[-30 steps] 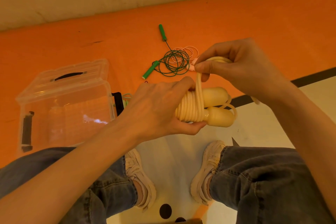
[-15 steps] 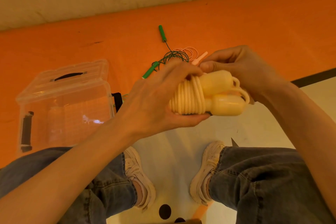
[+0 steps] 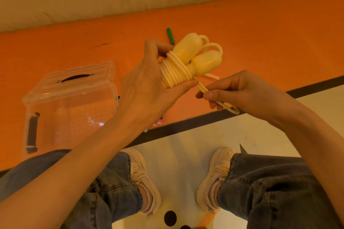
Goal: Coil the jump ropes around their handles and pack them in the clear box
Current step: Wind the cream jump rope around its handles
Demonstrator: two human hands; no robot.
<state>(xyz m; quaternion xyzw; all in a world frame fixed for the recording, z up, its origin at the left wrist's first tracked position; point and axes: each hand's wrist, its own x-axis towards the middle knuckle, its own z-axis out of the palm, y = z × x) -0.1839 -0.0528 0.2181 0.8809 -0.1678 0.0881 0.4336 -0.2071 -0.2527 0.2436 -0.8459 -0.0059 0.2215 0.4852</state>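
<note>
Pale yellow rubber makes up the jump rope (image 3: 183,62) seen in the head view, its cord wound in tight turns around two bulbous handles laid side by side. The bundle is gripped by the left hand (image 3: 149,87), fingers curled behind the coils and the thumb pressed along their lower edge, with the handle tops pointing up and away. From the lowest turn a free length of cord is drawn down to the right, where it is pinched between thumb and curled fingers of the right hand (image 3: 240,93); a small loop of cord sticks out below that hand. The bundle is held in the air above the orange mat (image 3: 270,33) (not resting on it). A green handle (image 3: 170,35) lies on the mat just behind the bundle, and a pink handle (image 3: 211,76) shows partly beneath it. The clear box (image 3: 70,106) stands on the mat to the left, well apart from the rope, its lid open and tilted back. Jeans and pale sneakers (image 3: 144,178) are seen below.
</note>
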